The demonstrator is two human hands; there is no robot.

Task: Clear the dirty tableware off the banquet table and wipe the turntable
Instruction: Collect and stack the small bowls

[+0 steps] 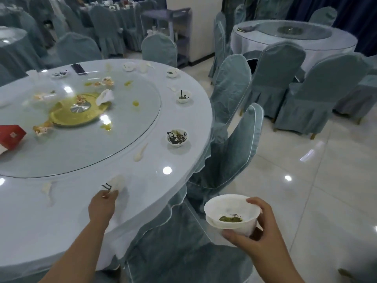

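White bowls (231, 214), stacked and smeared with green scraps, sit gripped in the right hand (257, 240) out past the bench (155, 193) edge. The left hand (102, 207) pinches a blurred white cup (116, 183) on the bench rim. More dirty bowls (177, 137) ring the smeared glass turntable (130, 127).
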